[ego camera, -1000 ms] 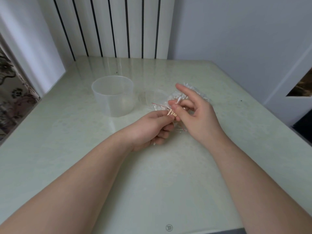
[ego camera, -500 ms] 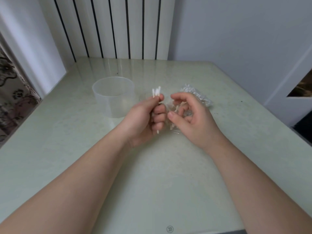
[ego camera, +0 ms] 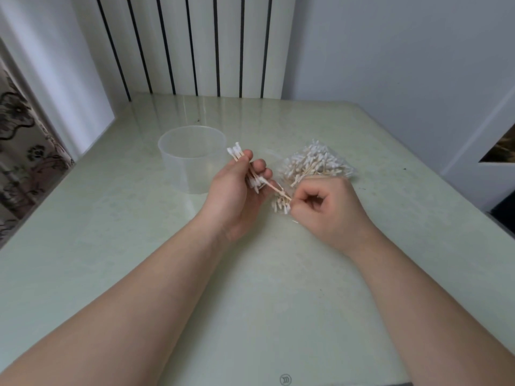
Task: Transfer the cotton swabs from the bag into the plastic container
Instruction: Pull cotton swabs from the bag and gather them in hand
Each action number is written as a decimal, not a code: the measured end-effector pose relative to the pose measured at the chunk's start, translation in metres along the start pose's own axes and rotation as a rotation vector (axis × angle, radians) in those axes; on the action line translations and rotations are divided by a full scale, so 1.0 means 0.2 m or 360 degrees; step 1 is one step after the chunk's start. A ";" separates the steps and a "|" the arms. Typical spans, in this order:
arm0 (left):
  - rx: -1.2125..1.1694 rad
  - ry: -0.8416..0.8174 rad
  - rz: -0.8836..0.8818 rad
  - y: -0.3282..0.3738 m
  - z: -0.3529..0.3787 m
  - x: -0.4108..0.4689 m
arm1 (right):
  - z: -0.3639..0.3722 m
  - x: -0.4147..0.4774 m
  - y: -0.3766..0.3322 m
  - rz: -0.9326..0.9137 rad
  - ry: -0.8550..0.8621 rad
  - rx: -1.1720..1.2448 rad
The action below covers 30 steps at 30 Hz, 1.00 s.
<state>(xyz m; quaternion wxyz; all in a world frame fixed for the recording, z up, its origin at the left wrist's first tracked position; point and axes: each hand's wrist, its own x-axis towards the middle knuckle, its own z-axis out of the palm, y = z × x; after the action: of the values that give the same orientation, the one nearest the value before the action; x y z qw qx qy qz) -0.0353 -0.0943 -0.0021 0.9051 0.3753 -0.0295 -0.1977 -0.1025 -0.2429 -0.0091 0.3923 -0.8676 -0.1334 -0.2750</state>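
1. Head view, hands: the left hand (ego camera: 237, 193) is raised just right of the plastic container (ego camera: 192, 158). Its thumb and curled fingers grip a bundle of swabs (ego camera: 236, 152), whose white tips stick out above the thumb and again below the fingers.
2. Head view, the other hand: the right hand (ego camera: 330, 214) is balled, fingers curled tight. Thumb and forefinger pinch a cluster of swabs (ego camera: 281, 203) by the sticks, with the cotton ends fanning toward the left hand (whether clear film still covers them, I cannot tell).
3. Head view, the rest: the bag (ego camera: 316, 165), full of swabs, lies on the table (ego camera: 139, 246) just beyond the right hand's knuckles. The container stands upright and looks empty. A white slatted panel (ego camera: 195, 45) backs the table.
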 end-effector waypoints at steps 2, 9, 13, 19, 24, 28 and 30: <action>0.0120 0.0115 0.0085 0.01 -0.02 0.01 | -0.01 0.01 0.00 -0.0004 0.0144 0.0011; 0.0767 -0.0086 0.0173 -0.02 0.02 -0.05 | 0.03 0.00 0.00 -0.0015 0.0062 -0.0178; 0.0985 -0.0012 0.0285 -0.03 0.00 -0.03 | 0.03 -0.01 -0.02 0.0237 -0.0160 -0.0100; 0.0933 0.0140 0.0338 -0.01 -0.03 0.01 | 0.00 0.00 -0.01 0.0257 -0.0132 -0.0397; 0.0922 0.0271 0.0240 -0.02 -0.06 0.03 | -0.01 0.01 0.03 0.0274 -0.0075 -0.0654; 0.0944 0.0240 0.0178 -0.03 -0.06 0.04 | 0.02 0.01 0.03 0.0366 -0.0114 -0.0898; 0.1054 0.0232 0.0192 -0.04 -0.07 0.04 | 0.03 0.01 0.03 0.0429 -0.0128 -0.1042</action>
<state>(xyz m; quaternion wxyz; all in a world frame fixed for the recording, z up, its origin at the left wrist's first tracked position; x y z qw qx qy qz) -0.0277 -0.0931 -0.0173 0.7439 0.6595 -0.0494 -0.0959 -0.0959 -0.2417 -0.0138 0.1206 -0.9672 0.0621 -0.2146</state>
